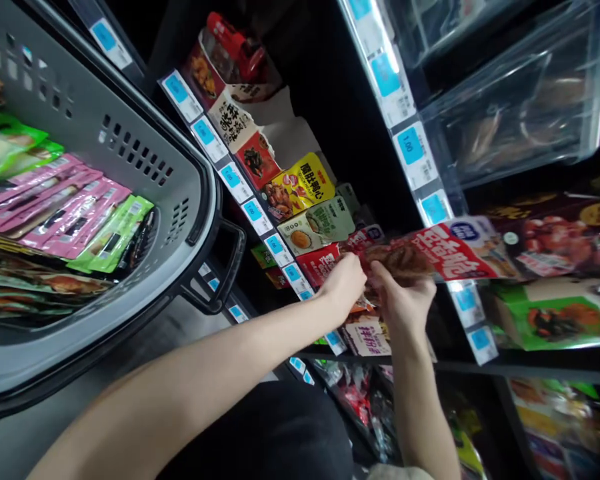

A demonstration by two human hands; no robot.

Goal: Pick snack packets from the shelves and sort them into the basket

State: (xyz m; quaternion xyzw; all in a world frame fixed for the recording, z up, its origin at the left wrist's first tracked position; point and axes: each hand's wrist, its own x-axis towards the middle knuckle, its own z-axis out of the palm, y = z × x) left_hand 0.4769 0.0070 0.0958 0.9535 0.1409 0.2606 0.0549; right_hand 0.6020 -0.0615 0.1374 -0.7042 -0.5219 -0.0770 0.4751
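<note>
My left hand (344, 283) and my right hand (404, 301) meet at a store shelf (530, 368), both with fingers closed on red snack packets (430, 257) that stick out to the right between them. Which hand grips which packet is hard to tell. Just left of my left hand hangs another red packet (320, 263). Under my hands lies a pale packet with red lettering (367, 339).
A grey shopping basket (130, 153) with a black handle (225, 273) sits at left, holding pink and green packets (75, 217). A shelf rail with blue price tags (253, 210) runs diagonally. Yellow and green snack bags (300, 187) hang behind it. Clear bins (520, 100) are upper right.
</note>
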